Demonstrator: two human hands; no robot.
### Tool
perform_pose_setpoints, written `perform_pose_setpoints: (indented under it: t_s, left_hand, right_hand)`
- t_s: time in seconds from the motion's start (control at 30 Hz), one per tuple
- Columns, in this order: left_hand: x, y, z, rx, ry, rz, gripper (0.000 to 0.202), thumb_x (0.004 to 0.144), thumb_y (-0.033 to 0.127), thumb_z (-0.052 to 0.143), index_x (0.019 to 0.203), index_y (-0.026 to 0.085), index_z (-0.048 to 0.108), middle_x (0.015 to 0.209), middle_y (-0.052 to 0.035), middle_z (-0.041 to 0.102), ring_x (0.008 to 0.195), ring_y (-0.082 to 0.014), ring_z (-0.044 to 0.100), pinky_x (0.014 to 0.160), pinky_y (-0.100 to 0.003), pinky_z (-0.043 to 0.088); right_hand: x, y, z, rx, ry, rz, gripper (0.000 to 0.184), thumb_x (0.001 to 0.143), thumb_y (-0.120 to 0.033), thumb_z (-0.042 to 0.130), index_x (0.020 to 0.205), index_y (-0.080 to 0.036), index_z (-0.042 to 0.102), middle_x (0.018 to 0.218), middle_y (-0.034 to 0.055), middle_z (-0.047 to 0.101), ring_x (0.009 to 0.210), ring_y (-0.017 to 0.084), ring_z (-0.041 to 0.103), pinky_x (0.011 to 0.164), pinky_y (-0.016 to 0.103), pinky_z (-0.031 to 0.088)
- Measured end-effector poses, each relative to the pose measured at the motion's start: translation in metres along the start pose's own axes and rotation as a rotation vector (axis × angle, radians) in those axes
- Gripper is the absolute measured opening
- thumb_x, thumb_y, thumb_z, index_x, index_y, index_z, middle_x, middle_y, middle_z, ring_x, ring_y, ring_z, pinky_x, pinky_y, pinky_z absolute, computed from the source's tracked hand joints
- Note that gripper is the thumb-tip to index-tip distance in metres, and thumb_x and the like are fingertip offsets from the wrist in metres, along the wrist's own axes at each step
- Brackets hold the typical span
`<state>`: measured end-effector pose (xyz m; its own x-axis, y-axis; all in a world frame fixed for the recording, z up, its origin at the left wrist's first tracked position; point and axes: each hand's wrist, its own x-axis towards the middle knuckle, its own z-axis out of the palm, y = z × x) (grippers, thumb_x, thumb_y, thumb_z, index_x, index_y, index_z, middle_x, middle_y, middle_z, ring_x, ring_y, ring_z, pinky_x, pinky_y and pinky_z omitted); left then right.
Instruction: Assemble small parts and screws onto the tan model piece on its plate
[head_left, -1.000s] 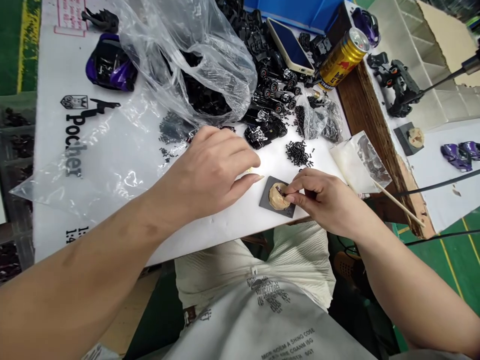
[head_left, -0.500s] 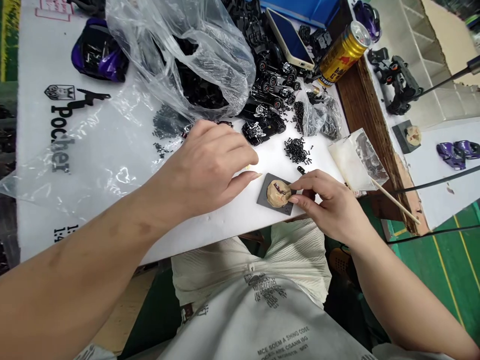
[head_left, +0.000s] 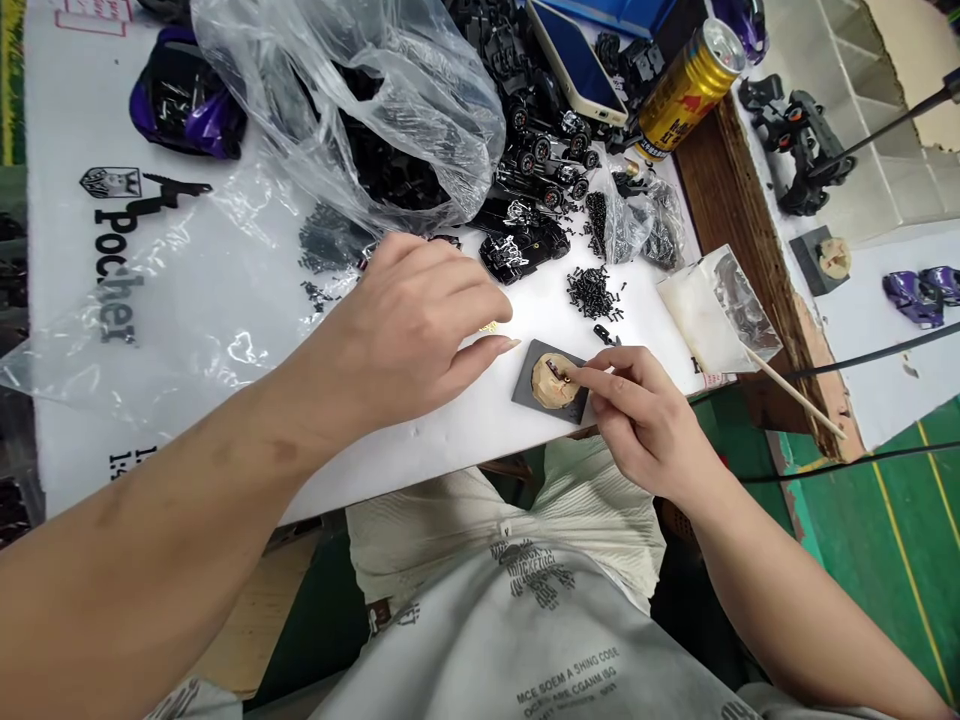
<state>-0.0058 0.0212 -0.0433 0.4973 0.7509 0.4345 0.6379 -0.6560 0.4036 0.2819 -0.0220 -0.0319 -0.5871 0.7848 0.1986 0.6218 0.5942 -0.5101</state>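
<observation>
My left hand [head_left: 420, 320] rests on the white table sheet [head_left: 187, 330], fingers curled over something small and gold-coloured that I cannot make out. My right hand [head_left: 637, 415] pinches its fingertips at a tan lump [head_left: 553, 381] that sits on a small dark grey square plate [head_left: 529, 385] near the table's front edge. What the pinch holds is too small to name. A small heap of black screws [head_left: 592, 292] lies just beyond the plate.
A crumpled clear plastic bag [head_left: 360, 110] with black parts lies at the back. Black toy car chassis [head_left: 525, 245], a phone [head_left: 574, 60], a gold can [head_left: 686, 90], a purple car body [head_left: 187, 105] and a clear packet [head_left: 716, 310] with a thin wooden stick [head_left: 795, 395] surround the hands.
My right hand has shifted slightly over the tan lump, fingertips now pinched at its top. My left hand has hardly moved. The view has drifted a little.
</observation>
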Motion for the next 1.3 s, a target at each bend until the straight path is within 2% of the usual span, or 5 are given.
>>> perform_pose_setpoints:
  t_s: [0.37,0.57,0.83,1.23,1.3]
  left_hand:
    - [-0.002,-0.003,0.003,0.018,0.053,0.057,0.013,0.101,0.035,0.059,0.099,0.028,0.070,0.099,-0.0048,0.074,0.100,-0.0322,0.069,0.094,-0.054,0.046]
    - [0.000,-0.003,0.001,0.078,0.103,0.103,0.011,0.103,0.029,0.058,0.097,0.026,0.067,0.096,-0.0033,0.075,0.097,-0.0301,0.070,0.088,-0.050,0.045]
    - [0.000,-0.002,-0.001,0.103,0.110,0.102,0.007,0.103,0.027,0.061,0.099,0.026,0.067,0.099,-0.0016,0.076,0.101,-0.0281,0.070,0.091,-0.049,0.045]
    - [0.001,0.001,-0.002,0.099,0.107,0.104,0.012,0.104,0.029,0.058,0.098,0.025,0.067,0.097,-0.0034,0.076,0.099,-0.0303,0.070,0.088,-0.050,0.043]
    - [0.001,0.001,-0.002,0.098,0.110,0.107,0.012,0.104,0.029,0.058,0.098,0.024,0.067,0.097,-0.0037,0.076,0.098,-0.0302,0.071,0.088,-0.050,0.044]
  right_hand:
    - [0.002,0.001,0.004,-0.064,0.132,-0.024,0.031,0.102,-0.011,0.053,0.127,-0.018,0.068,0.115,0.0116,0.063,0.099,0.019,0.068,0.076,0.031,0.057]
    - [0.007,0.009,-0.014,-0.225,0.371,0.173,0.007,0.099,-0.020,0.066,0.096,-0.021,0.072,0.093,0.0034,0.073,0.081,0.017,0.068,0.069,0.027,0.052]
    - [0.005,0.022,-0.017,-0.200,0.403,0.522,0.032,0.088,-0.048,0.077,0.077,-0.022,0.063,0.066,-0.0020,0.061,0.057,0.016,0.056,0.054,0.029,0.039]
    - [0.062,0.010,-0.026,-0.335,-0.137,0.571,0.009,0.093,-0.031,0.069,0.095,-0.022,0.067,0.076,0.0028,0.065,0.062,0.018,0.053,0.058,0.031,0.031]
    - [0.059,0.008,-0.027,-0.276,-0.100,0.551,0.010,0.095,-0.030,0.065,0.090,-0.022,0.062,0.075,0.0026,0.064,0.063,0.018,0.053,0.058,0.031,0.031]
